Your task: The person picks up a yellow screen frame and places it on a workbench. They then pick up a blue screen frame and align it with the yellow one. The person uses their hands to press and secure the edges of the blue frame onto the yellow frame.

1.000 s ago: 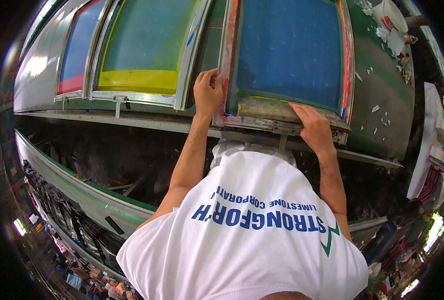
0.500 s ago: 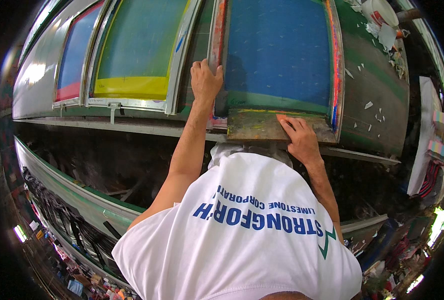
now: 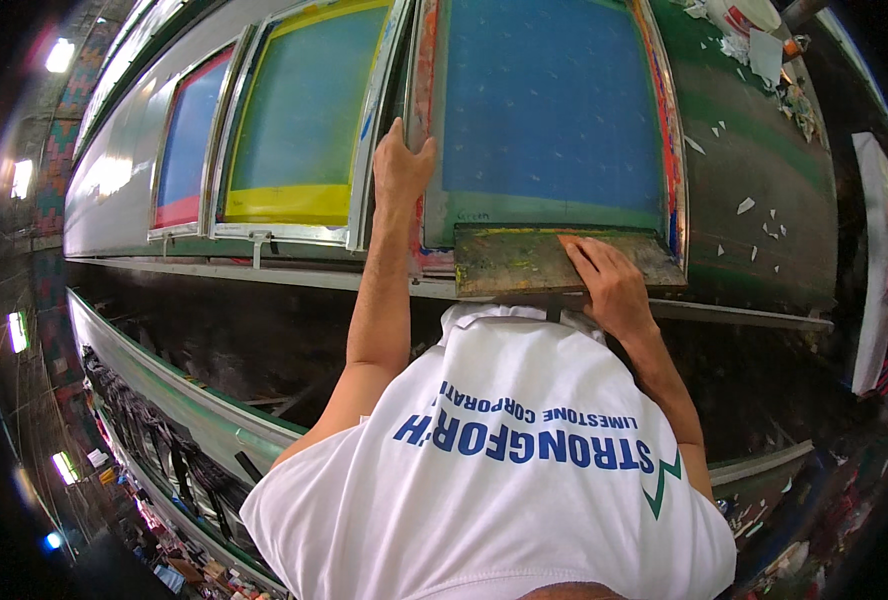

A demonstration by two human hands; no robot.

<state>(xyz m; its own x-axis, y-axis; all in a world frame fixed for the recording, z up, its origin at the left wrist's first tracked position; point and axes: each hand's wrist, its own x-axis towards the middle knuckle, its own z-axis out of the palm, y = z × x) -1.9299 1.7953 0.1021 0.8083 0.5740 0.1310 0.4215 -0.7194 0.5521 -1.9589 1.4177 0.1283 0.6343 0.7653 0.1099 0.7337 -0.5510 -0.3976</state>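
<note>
A large printing screen (image 3: 554,110) with blue mesh and a paint-stained frame lies in front of me. My left hand (image 3: 401,172) is closed over the left side of that frame, with its thumb toward the mesh. At the near end of the screen rests a wide, paint-smeared squeegee (image 3: 524,262). My right hand (image 3: 612,285) grips the squeegee right of its middle, thumb and fingers on its top edge. The parts of both hands that go under the edges are hidden.
To the left stand a yellow-bordered screen (image 3: 304,130) and a red-bordered screen (image 3: 192,140), the former with a small clamp (image 3: 257,248) below. Paper scraps (image 3: 746,206) and a white tub (image 3: 754,14) lie on the green-stained table (image 3: 764,270). Along its near side runs a metal rail (image 3: 744,316).
The whole view has shifted and tilted a little. The gap between the blue screen and the yellow-bordered one looks narrower. Both hands keep their holds.
</note>
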